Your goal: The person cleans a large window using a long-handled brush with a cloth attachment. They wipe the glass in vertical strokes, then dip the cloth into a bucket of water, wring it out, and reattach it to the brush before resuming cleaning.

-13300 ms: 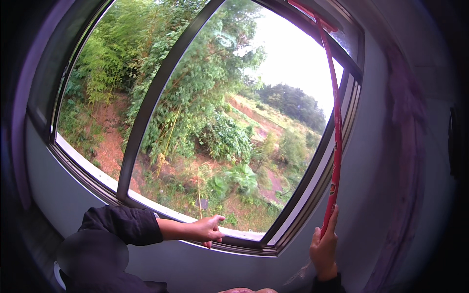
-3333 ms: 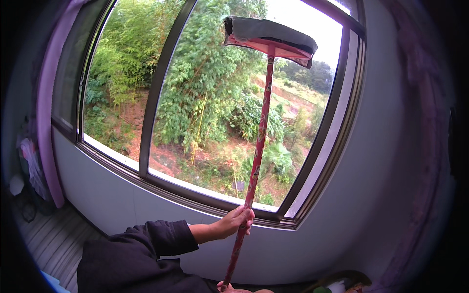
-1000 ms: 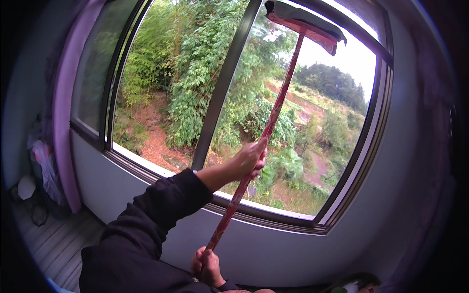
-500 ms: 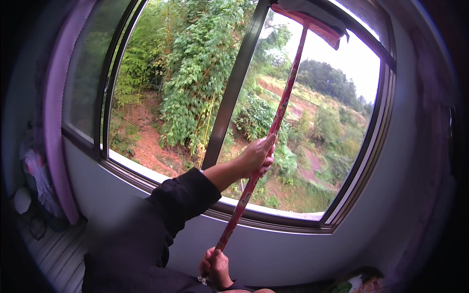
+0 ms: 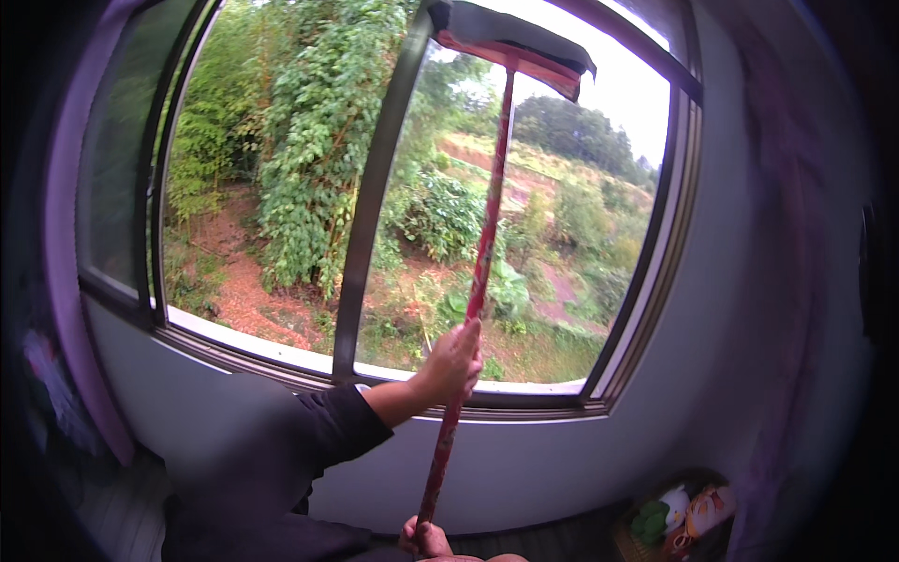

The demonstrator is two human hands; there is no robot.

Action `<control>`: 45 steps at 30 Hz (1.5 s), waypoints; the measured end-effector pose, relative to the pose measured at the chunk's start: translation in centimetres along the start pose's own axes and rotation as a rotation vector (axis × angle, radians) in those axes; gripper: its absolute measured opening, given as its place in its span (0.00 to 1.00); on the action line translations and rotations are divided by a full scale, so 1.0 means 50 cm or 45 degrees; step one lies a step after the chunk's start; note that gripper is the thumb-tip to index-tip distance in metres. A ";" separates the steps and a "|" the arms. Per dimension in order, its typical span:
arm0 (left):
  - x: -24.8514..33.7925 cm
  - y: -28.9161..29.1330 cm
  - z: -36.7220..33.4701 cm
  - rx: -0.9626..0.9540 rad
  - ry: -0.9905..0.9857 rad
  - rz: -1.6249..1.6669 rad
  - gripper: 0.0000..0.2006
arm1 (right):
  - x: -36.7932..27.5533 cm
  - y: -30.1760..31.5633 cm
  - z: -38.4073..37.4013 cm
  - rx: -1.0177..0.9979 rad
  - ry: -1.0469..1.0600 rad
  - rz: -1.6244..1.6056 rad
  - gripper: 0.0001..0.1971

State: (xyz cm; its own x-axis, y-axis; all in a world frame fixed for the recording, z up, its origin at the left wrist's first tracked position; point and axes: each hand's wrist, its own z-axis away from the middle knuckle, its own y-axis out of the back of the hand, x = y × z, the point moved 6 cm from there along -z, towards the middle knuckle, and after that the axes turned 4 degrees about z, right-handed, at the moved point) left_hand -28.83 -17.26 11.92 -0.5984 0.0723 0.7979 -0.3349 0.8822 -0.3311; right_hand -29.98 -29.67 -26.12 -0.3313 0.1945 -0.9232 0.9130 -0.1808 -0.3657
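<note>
A long red pole (image 5: pixel 487 229) rises in front of the window and carries a wide flat head (image 5: pixel 510 42) wrapped in dark cloth, with a red underside, like a flat mop. The head lies against the upper part of the right-hand window pane (image 5: pixel 562 215), its left end overlapping the dark upright frame bar (image 5: pixel 370 201). My left hand (image 5: pixel 451 363) is closed around the pole about mid-length, near the lower window frame. Close to the bottom edge of the view, my right hand (image 5: pixel 426 539) grips the pole's lower end, partly cut off.
Below the sill runs a pale wall (image 5: pixel 524 468). A basket (image 5: pixel 626 541) with stuffed toys (image 5: pixel 676 510) stands on the floor at the lower right. A purple curtain (image 5: pixel 70 215) hangs at the left, beside a pale, blurred bundle (image 5: pixel 61 384).
The mop head has come down a little on the window, showing more of its cloth. Both hands have lowered with the pole, and the whole view has shifted.
</note>
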 end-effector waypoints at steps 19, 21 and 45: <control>0.007 -0.266 -0.346 0.182 -0.258 -0.177 0.22 | -0.605 0.176 0.074 0.133 0.362 0.265 0.23; -0.030 -0.310 -0.363 0.223 -0.255 -0.192 0.22 | -0.625 0.231 0.088 0.135 0.374 0.280 0.23; -0.265 -0.457 -0.440 0.253 -0.273 -0.535 0.21 | -0.586 0.440 0.148 0.019 0.248 -0.066 0.25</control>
State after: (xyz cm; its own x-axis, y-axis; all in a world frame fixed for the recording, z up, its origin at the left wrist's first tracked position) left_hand 2.76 -28.14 19.96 -0.5109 -0.3852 0.7685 -0.6983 0.7073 -0.1097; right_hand -1.96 -46.49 -8.00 -0.3244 0.3864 -0.8634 0.8918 -0.1793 -0.4154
